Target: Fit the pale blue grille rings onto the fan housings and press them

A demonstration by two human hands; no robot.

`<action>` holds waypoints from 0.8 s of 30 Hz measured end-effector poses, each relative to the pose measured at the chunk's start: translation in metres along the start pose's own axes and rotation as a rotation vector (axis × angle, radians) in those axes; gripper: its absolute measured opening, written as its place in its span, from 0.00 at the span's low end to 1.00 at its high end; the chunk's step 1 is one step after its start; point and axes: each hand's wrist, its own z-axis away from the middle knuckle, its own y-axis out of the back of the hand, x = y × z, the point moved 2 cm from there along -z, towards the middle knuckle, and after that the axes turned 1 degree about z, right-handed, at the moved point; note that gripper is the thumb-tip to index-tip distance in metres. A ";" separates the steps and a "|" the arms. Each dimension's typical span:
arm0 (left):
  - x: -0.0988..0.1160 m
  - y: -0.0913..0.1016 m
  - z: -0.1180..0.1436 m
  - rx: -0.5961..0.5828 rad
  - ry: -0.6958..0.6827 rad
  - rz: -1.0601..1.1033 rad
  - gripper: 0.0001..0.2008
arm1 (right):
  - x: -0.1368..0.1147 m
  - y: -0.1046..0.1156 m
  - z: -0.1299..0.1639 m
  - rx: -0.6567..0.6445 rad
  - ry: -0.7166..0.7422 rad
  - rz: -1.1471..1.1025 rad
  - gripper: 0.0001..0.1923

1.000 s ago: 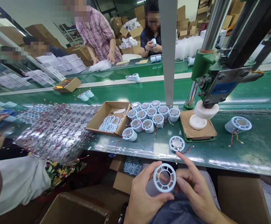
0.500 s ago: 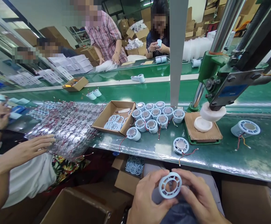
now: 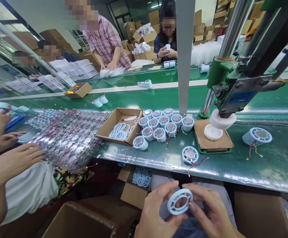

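Between my two hands, in front of the table's near edge, is a light-blue spoked plastic ring (image 3: 173,197). My left hand (image 3: 156,211) pinches its left side with thumb and fingers. The fingertips of my right hand (image 3: 209,210) grip its right side. The ring is tilted, and its open centre shows through. Nearest on the green table is a round blue part with a silver disc (image 3: 190,154), its red wires trailing right. More such blue cylinders (image 3: 159,134) stand grouped behind it, discs facing up.
A press with a white pad (image 3: 222,119) stands over a cardboard-topped base (image 3: 229,142). A blue cylinder (image 3: 257,136) is right of it. A cardboard tray (image 3: 101,133) holds rings. Wired parts in clear plastic (image 3: 69,138) lie left, beside a co-worker's arms (image 3: 12,163). Other people work across the line.
The ring has tipped to a steeper angle between my fingers and shifted slightly. At the left, a co-worker's hand has drawn back from the plastic-covered parts. The view has moved a little.
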 end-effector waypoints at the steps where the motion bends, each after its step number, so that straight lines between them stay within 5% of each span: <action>1: -0.001 0.000 -0.001 -0.026 0.024 0.035 0.31 | -0.001 0.000 -0.001 -0.004 0.027 0.007 0.13; 8: 0.001 0.000 -0.006 -0.139 0.078 0.145 0.29 | -0.002 0.000 0.001 -0.002 0.125 0.074 0.14; 15: 0.003 0.001 -0.006 -0.075 0.014 0.006 0.30 | -0.003 0.001 0.004 0.067 0.161 0.093 0.17; 18: 0.000 -0.001 -0.007 -0.063 -0.019 -0.032 0.28 | 0.002 -0.006 0.000 -0.025 0.076 0.068 0.15; 21: -0.021 0.000 -0.004 -0.116 0.039 -0.053 0.28 | 0.014 -0.013 -0.005 -0.193 -0.050 0.054 0.17; 24: -0.073 0.008 0.003 -0.056 0.236 -0.074 0.28 | 0.031 -0.004 -0.014 -0.158 -0.090 0.113 0.17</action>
